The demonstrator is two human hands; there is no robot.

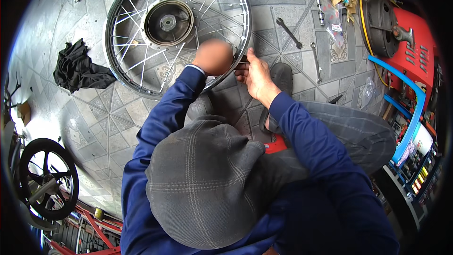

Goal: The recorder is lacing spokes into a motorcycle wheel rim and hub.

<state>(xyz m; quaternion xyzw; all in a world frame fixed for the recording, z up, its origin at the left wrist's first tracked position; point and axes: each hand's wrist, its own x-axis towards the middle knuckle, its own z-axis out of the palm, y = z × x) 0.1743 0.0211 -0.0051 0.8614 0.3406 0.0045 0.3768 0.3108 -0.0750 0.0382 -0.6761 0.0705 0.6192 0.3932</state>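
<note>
You are crouching over a spoked wheel (177, 30) that is lying flat on the tiled floor (108, 123), its silver rim curving round a dark drum hub (168, 22) at the centre. Your left hand (213, 56) is sitting on the near edge of the rim, blurred in the picture, so I cannot tell whether its fingers are spread or pressed together. Your right hand (255, 76) is resting just beside it, at the rim's lower right edge, with the thumb raised and the fingers (241, 68) curled in and pinching a small dark tool against the rim; what kind of tool it is cannot be made out.

A black rag (78, 68) is lying crumpled on the floor to the left of the wheel. Two spanners (289, 32) are lying on the tiles to the right, well apart from your hands. Further right, a red machine (401, 38) with a dark round drum is standing. At the lower left, a black cast wheel (45, 179) is resting near red frame tubes.
</note>
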